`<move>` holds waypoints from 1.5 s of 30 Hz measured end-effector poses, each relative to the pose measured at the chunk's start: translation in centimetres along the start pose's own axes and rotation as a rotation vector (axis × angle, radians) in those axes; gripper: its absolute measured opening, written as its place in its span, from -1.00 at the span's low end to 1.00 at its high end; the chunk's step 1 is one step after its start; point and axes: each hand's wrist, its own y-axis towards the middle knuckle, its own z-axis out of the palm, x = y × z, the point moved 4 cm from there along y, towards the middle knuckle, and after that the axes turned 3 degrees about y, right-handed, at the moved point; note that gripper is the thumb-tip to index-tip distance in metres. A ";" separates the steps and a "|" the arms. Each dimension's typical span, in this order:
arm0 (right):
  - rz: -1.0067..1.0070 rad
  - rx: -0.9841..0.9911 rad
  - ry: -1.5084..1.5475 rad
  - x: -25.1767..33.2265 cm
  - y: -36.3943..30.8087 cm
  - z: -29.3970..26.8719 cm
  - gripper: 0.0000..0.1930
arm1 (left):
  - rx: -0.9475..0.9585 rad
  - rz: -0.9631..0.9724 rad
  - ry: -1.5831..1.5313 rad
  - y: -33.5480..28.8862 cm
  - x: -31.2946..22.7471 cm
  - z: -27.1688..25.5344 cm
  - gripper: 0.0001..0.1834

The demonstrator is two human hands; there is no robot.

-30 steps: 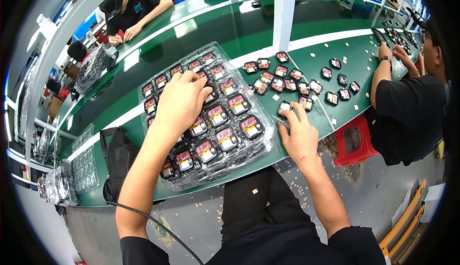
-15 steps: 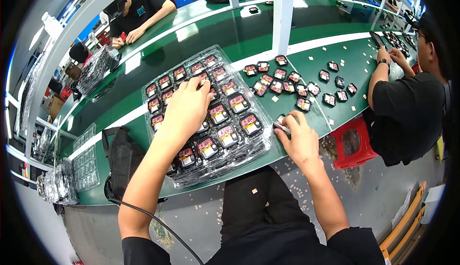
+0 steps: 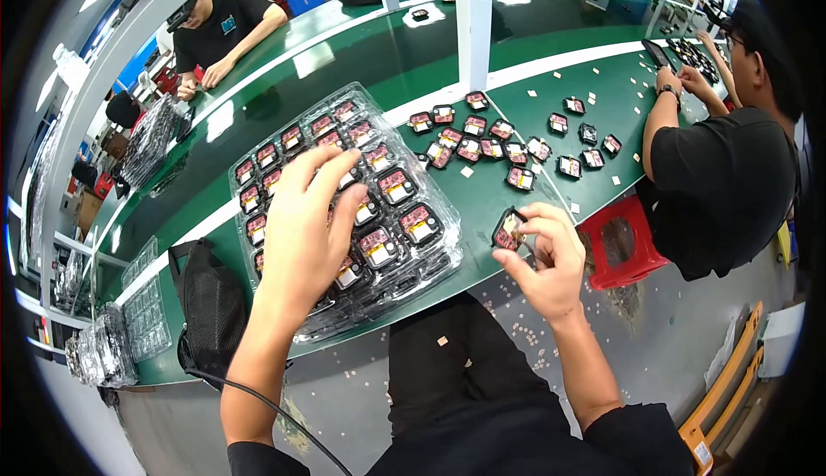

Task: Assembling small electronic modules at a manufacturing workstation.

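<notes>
My left hand [image 3: 303, 222] is over the clear plastic tray [image 3: 439, 269], its fingers bent and apart with nothing visible between them. Rows of small black rounded-square devices [image 3: 419, 224] with red-and-white faces sit in the tray's pockets; the hand and forearm cover some of these. Right of the tray, near the table's front edge, my right hand [image 3: 555, 261] holds one such small black device [image 3: 507, 230], tilted, between thumb and fingers. Beyond that hand, several loose devices [image 3: 469, 148] lie scattered on the green table [image 3: 482, 196].
A white post [image 3: 474, 37] rises behind the loose devices. A black bag [image 3: 211, 299] lies left of the tray, with stacked clear trays [image 3: 103, 347] farther left. At the right, a co-worker [image 3: 723, 183] works near a red stool [image 3: 621, 248]. Small pale squares dot table and floor.
My right hand has brought the small black device up from the table's edge and tilted it. My left hand has drawn back toward me over the tray, fingers spreading. The view has shifted slightly.
</notes>
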 end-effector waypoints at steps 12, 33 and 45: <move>-0.176 0.436 0.364 5.5 -1.8 1.1 -0.37 | 0.387 -0.850 -1.799 -10.9 -8.5 5.0 -0.16; -0.490 0.201 -0.193 5.6 -3.9 2.0 -0.73 | 0.000 -0.704 -1.708 -13.0 -7.7 5.4 -0.26; -0.447 0.170 -0.168 5.5 -3.9 2.2 -0.71 | 0.006 -0.719 -1.724 -13.2 -7.6 5.6 -0.26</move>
